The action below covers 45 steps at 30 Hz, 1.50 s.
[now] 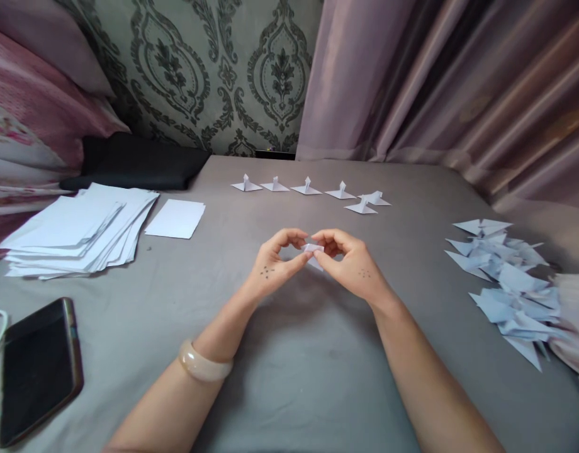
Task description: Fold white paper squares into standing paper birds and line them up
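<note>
My left hand (276,261) and my right hand (348,261) meet over the middle of the grey sheet, both pinching one small folded piece of white paper (313,249) between thumbs and fingers. The paper is mostly hidden by my fingertips. A pale bangle (202,365) sits on my left wrist. Several finished folded paper figures (308,187) stand in a row beyond my hands. To the right lies a heap of flat folded paper pieces (504,283).
A stack of white sheets (77,229) and a single sheet (176,218) lie at the left. A dark phone (37,368) rests near the left front with a white cable beside it. Pillows, a patterned wall and pink curtains border the bed.
</note>
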Motion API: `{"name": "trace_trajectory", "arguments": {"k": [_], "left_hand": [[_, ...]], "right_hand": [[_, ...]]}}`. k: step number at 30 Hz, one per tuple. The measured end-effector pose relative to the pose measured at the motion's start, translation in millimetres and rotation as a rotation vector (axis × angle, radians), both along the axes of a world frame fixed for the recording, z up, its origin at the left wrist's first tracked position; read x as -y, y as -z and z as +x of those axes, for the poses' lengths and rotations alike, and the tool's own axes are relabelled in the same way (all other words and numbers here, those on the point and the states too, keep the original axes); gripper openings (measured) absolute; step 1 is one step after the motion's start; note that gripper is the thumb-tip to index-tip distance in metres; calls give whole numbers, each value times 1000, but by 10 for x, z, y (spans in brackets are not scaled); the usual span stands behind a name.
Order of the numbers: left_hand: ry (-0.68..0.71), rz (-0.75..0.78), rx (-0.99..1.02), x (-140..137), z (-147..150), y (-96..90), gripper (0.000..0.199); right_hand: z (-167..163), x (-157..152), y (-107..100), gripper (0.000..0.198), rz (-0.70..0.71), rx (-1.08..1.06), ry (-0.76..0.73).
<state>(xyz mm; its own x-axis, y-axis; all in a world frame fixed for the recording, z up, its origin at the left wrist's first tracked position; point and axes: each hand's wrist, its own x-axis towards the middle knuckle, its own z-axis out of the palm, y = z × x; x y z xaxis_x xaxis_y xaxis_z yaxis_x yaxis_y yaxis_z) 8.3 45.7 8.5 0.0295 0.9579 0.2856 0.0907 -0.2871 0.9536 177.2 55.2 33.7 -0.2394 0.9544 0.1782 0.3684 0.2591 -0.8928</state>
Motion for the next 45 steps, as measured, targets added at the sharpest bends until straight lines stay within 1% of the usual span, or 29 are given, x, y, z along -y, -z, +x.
{"name": "trace_trajectory", "arguments": {"k": [4, 6, 8, 10, 11, 13, 15, 16, 18, 22, 24, 26, 30, 33, 37, 41, 45], "left_hand": [[102, -59, -88, 20, -18, 24, 19], [137, -104, -89, 22, -11, 46, 17], [135, -166, -37, 16, 12, 63, 16], [101, -268, 115, 8, 49, 65, 20], [74, -326, 226, 4, 70, 59, 21], [17, -406, 465, -2, 108, 37, 22], [-23, -429, 638, -4, 138, 10, 24], [-33, -433, 696, -4, 150, -2, 24], [-37, -456, 788, -1, 169, -20, 26], [-29, -488, 938, 13, 200, -33, 30], [-25, -466, 963, 27, 218, -35, 31], [-27, -429, 942, 46, 238, -38, 33], [-17, -271, 799, 79, 260, -46, 40], [-11, -164, 679, 81, 240, -48, 31], [16, -98, 596, 69, 166, -67, 20], [51, 38, 468, 66, 83, -160, 15], [55, 217, 387, 85, 45, -327, 12]], "right_hand": [[33, 53, -41, 32, 106, 181, -90], [31, 82, -72, 34, 148, 259, -124], [8, 100, -102, 35, 205, 278, -138], [-25, 103, -130, 35, 281, 201, -104], [-43, 100, -142, 33, 323, 127, -46], [-73, 87, -156, 27, 380, -52, 140], [-98, 77, -156, 19, 364, -210, 305], [-112, 76, -151, 17, 344, -261, 350], [-145, 88, -138, 13, 317, -293, 363], [-243, 153, -105, 7, 347, -212, 285], [-295, 181, -81, 10, 377, -171, 264], [-333, 193, -52, 13, 399, -148, 277], [-353, 181, -12, 9, 404, -147, 310], [-344, 177, -23, 5, 419, -153, 303], [-316, 189, -76, 3, 493, -159, 276], [-250, 189, -159, 5, 598, -133, 233], [-184, 200, -268, 9, 704, -74, 162]]}}
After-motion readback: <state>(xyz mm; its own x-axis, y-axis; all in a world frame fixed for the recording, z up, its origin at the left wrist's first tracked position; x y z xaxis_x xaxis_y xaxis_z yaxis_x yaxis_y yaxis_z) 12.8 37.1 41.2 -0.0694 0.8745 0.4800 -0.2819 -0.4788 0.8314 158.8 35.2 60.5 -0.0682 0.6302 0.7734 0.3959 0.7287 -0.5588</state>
